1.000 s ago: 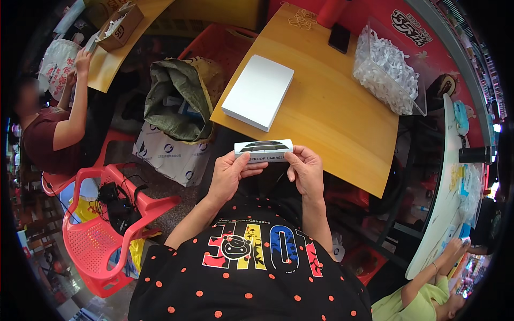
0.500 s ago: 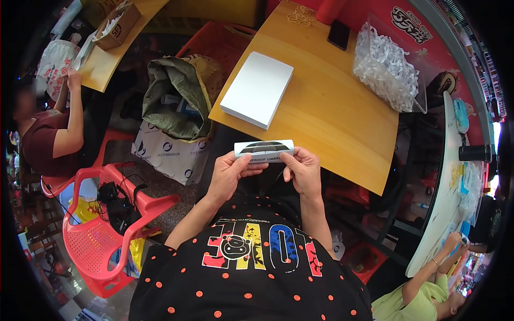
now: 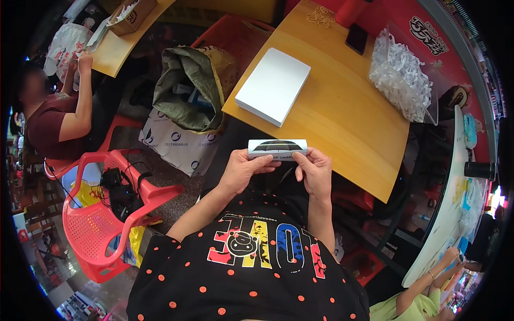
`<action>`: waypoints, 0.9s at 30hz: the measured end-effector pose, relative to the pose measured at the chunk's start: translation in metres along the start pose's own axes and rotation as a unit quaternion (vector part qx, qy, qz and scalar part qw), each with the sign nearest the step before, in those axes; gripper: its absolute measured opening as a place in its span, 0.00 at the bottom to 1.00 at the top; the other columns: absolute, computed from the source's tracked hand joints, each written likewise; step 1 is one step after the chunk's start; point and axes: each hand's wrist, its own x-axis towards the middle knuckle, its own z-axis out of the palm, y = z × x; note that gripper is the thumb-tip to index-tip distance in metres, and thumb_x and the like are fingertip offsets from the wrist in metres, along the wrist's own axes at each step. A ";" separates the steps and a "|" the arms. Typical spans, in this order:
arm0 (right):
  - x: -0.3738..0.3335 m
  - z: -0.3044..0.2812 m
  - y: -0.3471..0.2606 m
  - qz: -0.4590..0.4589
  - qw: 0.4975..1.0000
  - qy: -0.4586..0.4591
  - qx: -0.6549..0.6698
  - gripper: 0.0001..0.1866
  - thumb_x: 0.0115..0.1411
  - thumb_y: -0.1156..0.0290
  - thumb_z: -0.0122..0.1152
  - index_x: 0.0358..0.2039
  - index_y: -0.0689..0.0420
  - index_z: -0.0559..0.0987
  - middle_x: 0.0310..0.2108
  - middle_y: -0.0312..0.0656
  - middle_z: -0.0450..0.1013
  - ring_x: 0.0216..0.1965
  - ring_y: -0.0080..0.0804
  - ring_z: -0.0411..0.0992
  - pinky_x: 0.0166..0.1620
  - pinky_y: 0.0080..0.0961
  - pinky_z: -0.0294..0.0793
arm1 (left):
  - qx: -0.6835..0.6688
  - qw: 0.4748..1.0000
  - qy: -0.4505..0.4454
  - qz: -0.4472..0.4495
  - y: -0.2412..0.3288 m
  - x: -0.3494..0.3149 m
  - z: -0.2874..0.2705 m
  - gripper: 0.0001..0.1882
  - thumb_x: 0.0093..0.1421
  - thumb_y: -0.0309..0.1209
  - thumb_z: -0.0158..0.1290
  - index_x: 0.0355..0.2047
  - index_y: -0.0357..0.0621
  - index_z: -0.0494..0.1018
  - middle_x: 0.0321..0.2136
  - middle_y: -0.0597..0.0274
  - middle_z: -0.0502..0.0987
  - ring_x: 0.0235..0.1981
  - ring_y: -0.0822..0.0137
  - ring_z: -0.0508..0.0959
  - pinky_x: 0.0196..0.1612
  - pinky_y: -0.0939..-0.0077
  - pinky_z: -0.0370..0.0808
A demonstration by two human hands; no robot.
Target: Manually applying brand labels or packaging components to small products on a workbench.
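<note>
Between my two hands I hold a small umbrella box, pale with a dark open umbrella printed on it, level in front of my chest. My left hand grips its left end, the thumb lying over the lower front. My right hand pinches the right end, its thumb on the lower corner. Just beyond the box, a stack of white paper sheets rests near the left edge of the wooden table. What my fingers touch behind the box is hidden.
On the table are a clear bin of curled paper strips, a dark phone and rubber bands. An open woven sack stands left of it. A red chair holds cables. Two people work at side tables.
The view has shifted, so the table and surroundings appear slightly farther right. Both hands keep hold of the umbrella box, and its front looks slightly more tilted, with the thumbs still along the lower edge.
</note>
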 end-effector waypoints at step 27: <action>-0.020 0.001 -0.044 -0.444 0.774 0.067 -0.447 0.10 0.50 0.77 0.64 0.34 0.57 0.76 0.34 0.40 0.70 0.33 0.37 0.72 0.35 0.27 0.73 | 0.261 0.937 0.003 0.232 0.026 -0.006 0.023 0.12 0.63 0.23 0.49 0.43 0.25 0.72 0.35 0.49 0.78 0.36 0.61 0.81 0.40 0.71 0.80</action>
